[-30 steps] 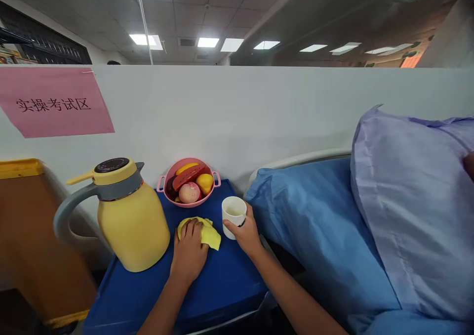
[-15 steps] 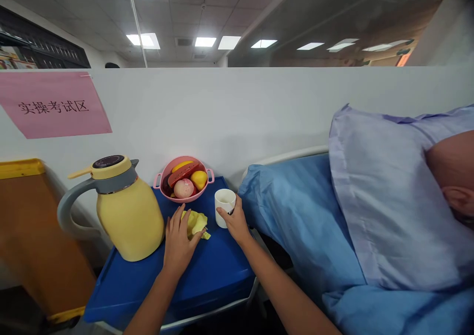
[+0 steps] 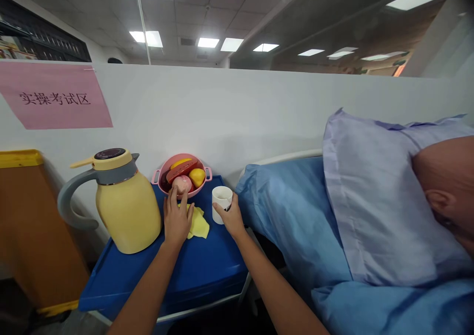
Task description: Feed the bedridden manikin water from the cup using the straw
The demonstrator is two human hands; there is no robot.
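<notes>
My left hand (image 3: pixel 177 218) lies flat with fingers stretched out on a yellow cloth (image 3: pixel 199 224) on the blue table top (image 3: pixel 200 271). Its fingertips reach the rim of a pink fruit bowl (image 3: pixel 162 171) holding toy fruit. My right hand (image 3: pixel 230 217) is wrapped round a white cup (image 3: pixel 221 200) that stands upright on the table, right of the cloth. A yellow kettle (image 3: pixel 126 206) with a grey handle stands left of my left hand.
A bed with blue sheets (image 3: pixel 296 216) and a lilac pillow (image 3: pixel 374 196) lies to the right, with a person's head (image 3: pixel 448 187) on the pillow. A white partition (image 3: pixel 237 112) with a pink sign (image 3: pixel 55 95) runs behind. A wooden cabinet (image 3: pixel 25 226) stands left.
My left hand slid forward over the yellow cloth towards the fruit bowl and flattened out. The right hand stayed on the cup. The view turned right, so the head on the pillow shows more.
</notes>
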